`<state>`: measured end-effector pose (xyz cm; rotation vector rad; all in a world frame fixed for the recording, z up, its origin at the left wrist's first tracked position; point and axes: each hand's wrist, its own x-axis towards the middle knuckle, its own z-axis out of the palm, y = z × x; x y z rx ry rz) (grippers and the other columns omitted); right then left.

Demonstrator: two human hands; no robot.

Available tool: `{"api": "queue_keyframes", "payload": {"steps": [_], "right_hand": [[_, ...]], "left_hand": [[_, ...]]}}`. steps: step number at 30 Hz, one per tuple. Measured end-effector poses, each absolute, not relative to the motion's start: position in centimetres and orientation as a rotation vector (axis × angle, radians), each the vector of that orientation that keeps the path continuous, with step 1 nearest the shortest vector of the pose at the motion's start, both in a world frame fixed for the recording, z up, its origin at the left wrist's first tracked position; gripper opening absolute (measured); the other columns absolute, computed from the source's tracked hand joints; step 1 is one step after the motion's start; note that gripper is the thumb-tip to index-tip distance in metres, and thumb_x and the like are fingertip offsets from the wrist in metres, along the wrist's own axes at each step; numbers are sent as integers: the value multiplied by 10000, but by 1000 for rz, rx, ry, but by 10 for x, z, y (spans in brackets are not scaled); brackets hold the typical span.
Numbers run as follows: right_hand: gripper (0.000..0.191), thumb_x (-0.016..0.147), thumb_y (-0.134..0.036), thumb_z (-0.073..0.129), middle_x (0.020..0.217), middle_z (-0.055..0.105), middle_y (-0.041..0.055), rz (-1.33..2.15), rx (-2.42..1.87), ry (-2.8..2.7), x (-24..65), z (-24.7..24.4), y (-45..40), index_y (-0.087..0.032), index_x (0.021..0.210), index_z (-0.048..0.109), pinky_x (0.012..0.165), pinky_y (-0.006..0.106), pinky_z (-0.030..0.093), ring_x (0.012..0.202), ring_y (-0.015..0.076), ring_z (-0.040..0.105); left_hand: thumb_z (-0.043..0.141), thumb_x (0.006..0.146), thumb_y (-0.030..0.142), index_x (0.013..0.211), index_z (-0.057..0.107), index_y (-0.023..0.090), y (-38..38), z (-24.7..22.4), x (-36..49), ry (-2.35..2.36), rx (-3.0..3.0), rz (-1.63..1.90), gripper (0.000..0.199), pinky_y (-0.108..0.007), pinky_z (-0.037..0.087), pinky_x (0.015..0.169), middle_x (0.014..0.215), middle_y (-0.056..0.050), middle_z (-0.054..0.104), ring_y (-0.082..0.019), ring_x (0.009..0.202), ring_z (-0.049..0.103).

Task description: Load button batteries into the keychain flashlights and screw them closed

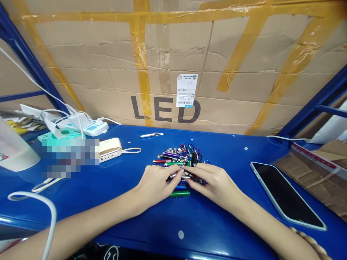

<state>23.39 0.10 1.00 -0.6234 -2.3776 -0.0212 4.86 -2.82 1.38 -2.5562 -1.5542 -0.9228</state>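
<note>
My left hand (159, 179) and my right hand (213, 180) meet over a pile of small metal parts on the blue table. Thumb and forefinger of each hand are pinched close together, fingertips nearly touching. Whatever is between them is mostly hidden; a thin silver tube (185, 177) shows beside the fingertips. Around the hands lie a red tube (162, 161), a purple tube (170, 155) and a green tube (180, 194). Round silver button-like pieces (170, 150) and coloured carabiner clips (197, 151) are heaped behind the fingers.
A silver penlight-like tube with a clip (148, 135) lies apart at the back. A cream power bank (110, 148) and power strip (96, 128) stand left. A phone (287, 195) lies right, beside a cardboard piece (306, 169). A large LED-marked carton (108, 72) closes off the back.
</note>
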Motion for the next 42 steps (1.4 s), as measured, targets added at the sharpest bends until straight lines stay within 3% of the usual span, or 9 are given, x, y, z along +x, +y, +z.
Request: {"api": "queue_keyframes", "payload": {"steps": [4, 9, 18, 25, 32, 39, 42], "right_hand": [[215, 887, -222, 452, 733, 638, 64, -94, -598, -2461, 234, 8, -1, -102, 961, 614, 611, 285, 496, 643, 154, 589], [247, 908, -219, 398, 663, 591, 48, -162, -537, -2523, 233, 8, -2, -106, 856, 611, 541, 270, 467, 584, 145, 543], [193, 893, -190, 437, 676, 562, 51, 52, -536, -2450, 233, 2, -1, -95, 844, 598, 555, 252, 424, 591, 131, 494], [351, 913, -166, 369, 538, 483, 6, 212, -564, -2382, 225, 5, -8, -118, 645, 591, 508, 223, 385, 490, 97, 425], [240, 892, -245, 453, 753, 605, 27, 542, -761, -2291, 227, 11, -4, -183, 1031, 639, 644, 231, 459, 687, 123, 558], [235, 836, -293, 547, 696, 602, 4, 657, -828, -2189, 228, 14, -3, -199, 1016, 667, 531, 199, 452, 594, 101, 542], [208, 828, -276, 560, 762, 637, 18, 576, -813, -2180, 230, 13, -2, -192, 982, 674, 591, 215, 477, 651, 116, 577]], "left_hand": [[385, 883, 286, 733, 636, 178, -26, 12, 47, -1482, -2577, -891, 312, -182, 303, 434, 479, 13, 594, -92, 396, 519], [372, 889, 275, 736, 621, 177, -26, 8, 45, -1387, -2610, -832, 308, -184, 292, 415, 474, 19, 587, -90, 389, 514], [378, 894, 270, 750, 608, 165, -25, 8, 44, -1337, -2620, -919, 291, -183, 303, 412, 477, 34, 577, -79, 378, 494], [322, 918, 285, 729, 595, 166, -27, 10, 45, -1426, -2612, -915, 353, -184, 339, 435, 559, 17, 637, -96, 435, 566], [399, 900, 280, 933, 572, 192, -25, 10, 44, -1515, -2604, -1088, 197, -158, 396, 493, 630, 41, 658, -84, 504, 597], [468, 876, 251, 1001, 542, 187, -23, 12, 43, -1270, -2709, -1191, 158, -159, 429, 545, 684, 33, 652, -83, 578, 603], [427, 894, 253, 1063, 495, 194, -24, 13, 44, -1371, -2758, -1165, 191, -185, 461, 605, 763, 17, 653, -103, 668, 616]]}}
